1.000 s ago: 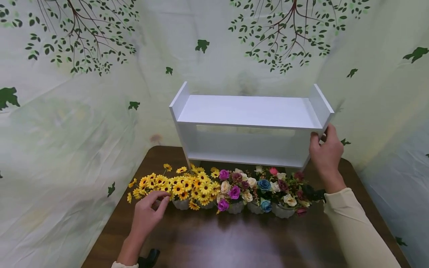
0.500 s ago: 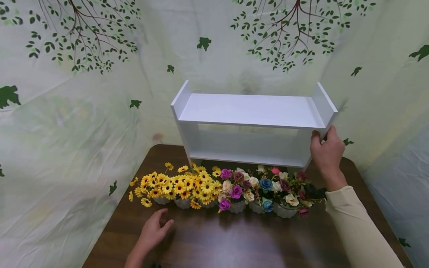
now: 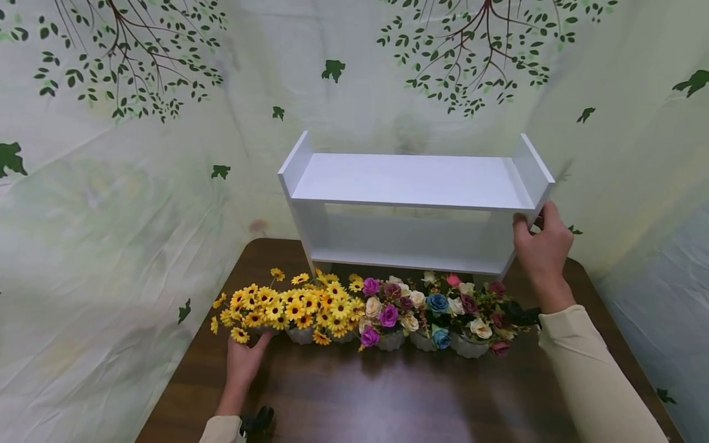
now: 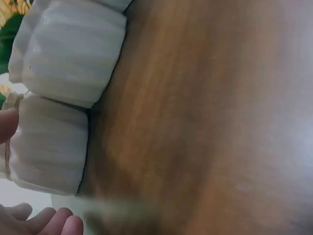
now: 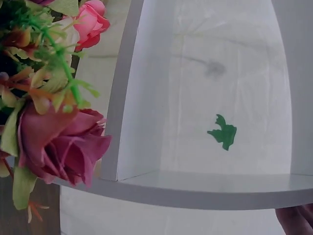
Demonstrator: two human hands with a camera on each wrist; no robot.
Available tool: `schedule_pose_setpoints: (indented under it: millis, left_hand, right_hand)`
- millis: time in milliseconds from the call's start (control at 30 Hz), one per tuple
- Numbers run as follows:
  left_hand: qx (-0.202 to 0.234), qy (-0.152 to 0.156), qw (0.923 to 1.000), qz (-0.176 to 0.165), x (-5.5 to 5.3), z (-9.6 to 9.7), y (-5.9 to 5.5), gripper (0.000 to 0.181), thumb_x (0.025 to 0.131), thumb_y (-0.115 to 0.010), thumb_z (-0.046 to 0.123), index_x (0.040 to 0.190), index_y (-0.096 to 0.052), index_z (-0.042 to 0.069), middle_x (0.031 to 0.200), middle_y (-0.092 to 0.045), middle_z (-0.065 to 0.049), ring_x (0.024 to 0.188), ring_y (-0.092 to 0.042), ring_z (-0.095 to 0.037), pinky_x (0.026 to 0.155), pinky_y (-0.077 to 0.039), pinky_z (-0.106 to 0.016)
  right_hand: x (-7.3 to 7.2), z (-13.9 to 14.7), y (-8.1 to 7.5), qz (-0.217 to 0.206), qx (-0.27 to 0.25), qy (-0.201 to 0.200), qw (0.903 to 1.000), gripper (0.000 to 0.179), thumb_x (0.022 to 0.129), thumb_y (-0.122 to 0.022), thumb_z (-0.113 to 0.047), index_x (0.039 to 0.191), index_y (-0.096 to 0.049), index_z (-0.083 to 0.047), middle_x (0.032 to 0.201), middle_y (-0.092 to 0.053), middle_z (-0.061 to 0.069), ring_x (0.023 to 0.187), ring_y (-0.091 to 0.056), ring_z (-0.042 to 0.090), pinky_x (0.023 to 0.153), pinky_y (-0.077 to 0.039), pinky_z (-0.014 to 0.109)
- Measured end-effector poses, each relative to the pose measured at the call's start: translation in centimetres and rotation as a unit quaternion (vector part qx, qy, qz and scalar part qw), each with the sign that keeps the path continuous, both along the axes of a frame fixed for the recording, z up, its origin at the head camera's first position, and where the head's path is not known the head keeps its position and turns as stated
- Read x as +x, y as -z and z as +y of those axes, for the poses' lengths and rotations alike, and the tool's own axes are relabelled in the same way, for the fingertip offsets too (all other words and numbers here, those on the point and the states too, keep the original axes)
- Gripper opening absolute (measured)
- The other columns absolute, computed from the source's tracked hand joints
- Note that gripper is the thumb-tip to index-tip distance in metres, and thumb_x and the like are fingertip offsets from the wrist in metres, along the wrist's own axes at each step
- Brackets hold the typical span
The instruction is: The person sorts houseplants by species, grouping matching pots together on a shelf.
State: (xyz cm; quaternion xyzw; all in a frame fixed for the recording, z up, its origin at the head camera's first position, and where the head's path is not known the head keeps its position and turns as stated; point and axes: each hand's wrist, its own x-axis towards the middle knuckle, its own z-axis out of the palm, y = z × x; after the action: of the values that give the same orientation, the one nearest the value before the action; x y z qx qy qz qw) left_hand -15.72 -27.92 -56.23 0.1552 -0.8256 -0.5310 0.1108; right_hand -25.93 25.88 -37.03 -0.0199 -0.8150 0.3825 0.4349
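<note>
Pinches white, rectangular two-tier shelf unit (image 3: 412, 179) in right hand (image 3: 543, 251); spreads left hand (image 3: 242, 363) around glossy white fluted pot (image 4: 49, 144), beneath yellow, dark-centred flowers (image 3: 266, 303) just beyond that hand.

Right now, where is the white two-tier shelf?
In the head view, the white two-tier shelf is slightly right of centre, behind the row of potted flowers, its right end held by the person's right hand.
</note>
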Motion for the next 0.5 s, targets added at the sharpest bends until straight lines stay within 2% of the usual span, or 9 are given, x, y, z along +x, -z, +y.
schedule_pose_setpoints:
  millis: [33,67,133,167,267,367,433,500]
  left_hand:
    - [0.016,-0.001,0.9999,0.004,-0.4,-0.1,-0.1,0.076,0.091,-0.072,0.022,0.153,-0.028,0.011,0.154,-0.038,-0.014,0.143,-0.036,-0.030,0.119,-0.028,-0.057]
    - [0.029,-0.003,0.9996,0.000,-0.7,-0.1,-0.2,0.080,0.091,-0.073,0.023,0.154,-0.026,0.013,0.156,-0.036,-0.012,0.145,-0.034,-0.030,0.120,-0.025,-0.057]
    - [0.050,-0.006,0.9986,-0.013,-1.3,-0.1,-0.4,0.081,0.091,-0.073,0.023,0.155,-0.024,0.015,0.156,-0.035,-0.011,0.144,-0.033,-0.028,0.121,-0.024,-0.057]
    - [0.059,-0.007,0.9980,-0.020,-1.5,-0.1,-0.4,0.081,0.091,-0.072,0.022,0.155,-0.024,0.015,0.156,-0.034,-0.010,0.143,-0.033,-0.027,0.121,-0.024,-0.056]
    - [0.076,-0.005,0.9966,-0.029,-2.1,-0.1,-0.6,0.077,0.092,-0.070,0.017,0.154,-0.025,0.013,0.152,-0.036,-0.009,0.135,-0.036,-0.020,0.121,-0.027,-0.052]
    - [0.069,-0.001,0.9974,-0.023,-2.5,-0.2,-0.8,0.075,0.090,-0.071,0.012,0.153,-0.029,0.014,0.149,-0.039,-0.005,0.127,-0.039,-0.007,0.120,-0.031,-0.046]
    - [0.050,0.009,0.9985,-0.019,-2.8,-0.4,-0.8,0.076,0.090,-0.071,0.011,0.153,-0.030,0.014,0.150,-0.040,-0.004,0.127,-0.038,-0.003,0.120,-0.031,-0.044]
    - [0.032,0.023,0.9990,-0.019,-3.0,-0.5,-0.7,0.077,0.089,-0.072,0.012,0.153,-0.029,0.013,0.151,-0.040,-0.005,0.130,-0.038,-0.006,0.120,-0.030,-0.045]
  right_hand:
    - [0.0,0.0,-0.1,0.000,-0.003,-0.001,1.0000,0.034,0.094,-0.060,-0.015,0.125,-0.061,0.000,0.123,-0.069,0.019,0.111,-0.069,0.036,0.082,-0.046,0.003]
    - [-0.1,0.0,-0.1,-0.001,-0.004,-0.001,1.0000,0.034,0.094,-0.060,-0.016,0.125,-0.061,0.000,0.123,-0.069,0.019,0.111,-0.069,0.035,0.081,-0.040,-0.001]
    - [0.0,0.0,-0.2,-0.004,-0.007,-0.005,1.0000,0.034,0.094,-0.061,-0.014,0.125,-0.061,0.000,0.123,-0.069,0.019,0.112,-0.068,0.035,0.081,-0.039,-0.002]
    - [0.0,0.0,-0.2,-0.007,-0.007,-0.005,0.9999,0.033,0.094,-0.061,-0.014,0.124,-0.062,0.001,0.122,-0.069,0.019,0.111,-0.069,0.035,0.083,-0.042,0.001]
    - [0.2,0.0,-0.1,-0.013,-0.005,-0.004,0.9999,0.030,0.094,-0.061,-0.011,0.120,-0.064,0.003,0.118,-0.071,0.021,0.108,-0.069,0.037,0.086,-0.055,0.023]
    - [0.2,-0.2,-0.1,-0.016,-0.008,-0.002,0.9998,0.029,0.094,-0.061,-0.009,0.118,-0.064,0.006,0.116,-0.071,0.023,0.106,-0.069,0.039,0.088,-0.056,0.053]
    - [0.2,-0.4,-0.1,-0.014,-0.010,-0.003,0.9999,0.028,0.094,-0.061,-0.008,0.116,-0.063,0.008,0.115,-0.070,0.026,0.106,-0.069,0.041,0.088,-0.054,0.059]
    - [0.1,-0.6,0.0,-0.011,-0.012,-0.002,0.9999,0.028,0.093,-0.060,-0.007,0.115,-0.062,0.010,0.114,-0.069,0.028,0.105,-0.068,0.043,0.088,-0.053,0.061]
